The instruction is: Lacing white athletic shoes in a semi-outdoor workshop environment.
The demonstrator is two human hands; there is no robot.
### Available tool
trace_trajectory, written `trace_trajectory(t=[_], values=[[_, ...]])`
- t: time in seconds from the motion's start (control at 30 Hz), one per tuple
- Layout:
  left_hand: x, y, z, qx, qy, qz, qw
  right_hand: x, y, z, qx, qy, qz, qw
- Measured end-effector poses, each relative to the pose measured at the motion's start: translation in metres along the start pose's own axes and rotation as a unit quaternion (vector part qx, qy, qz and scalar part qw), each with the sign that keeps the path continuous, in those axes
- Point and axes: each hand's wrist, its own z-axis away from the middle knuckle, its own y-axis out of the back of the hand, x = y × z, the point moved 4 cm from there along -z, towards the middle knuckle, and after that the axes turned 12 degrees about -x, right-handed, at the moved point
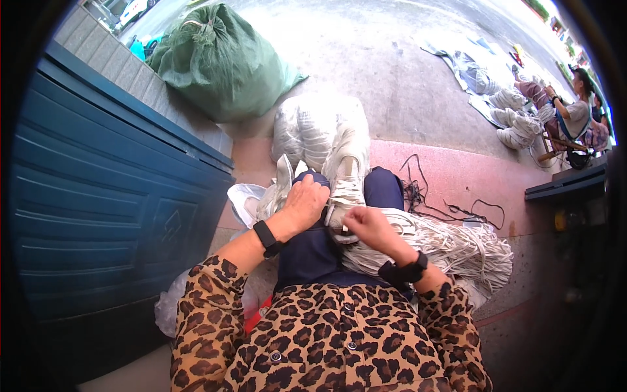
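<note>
A white lace-up shoe (346, 186) rests on my lap between my knees, its toe end toward me. On the shoe's left side, my left hand (305, 201) is closed in a pinch by the lacing; what its fingertips hold is hidden. My right hand (370, 225) is closed just right of the toe, with a bit of white shoelace at its fingertips. A thick heap of loose white shoelaces (450, 248) lies across my right thigh. Beside my left knee are more white shoes (271, 196), partly covered by my arm.
A clear bag of white shoes (304, 130) stands ahead of my knees, with a big green sack (219, 65) behind it. A blue door panel (117, 196) borders the left. Black cords (450, 209) lie on the floor at right. Farther right, a seated person (575, 108) is near bundled shoes (516, 124).
</note>
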Motion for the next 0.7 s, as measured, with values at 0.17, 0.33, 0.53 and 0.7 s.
trace_trajectory(t=[0.17,0.33,0.53,0.7], values=[[0.005,0.001,0.007,0.032,0.06,0.088,0.994,0.0,-0.025,-0.013,0.122,0.016,0.202,0.972],[-0.003,-0.011,0.005,0.015,0.062,0.113,0.992,0.002,-0.033,-0.039,0.135,0.021,0.334,0.933],[-0.007,-0.012,0.005,0.055,0.073,0.164,0.982,-0.016,-0.043,-0.043,0.103,0.071,0.556,0.822],[0.001,0.008,0.011,0.064,0.15,0.076,0.984,-0.014,-0.031,-0.016,-0.015,0.168,0.568,0.805]])
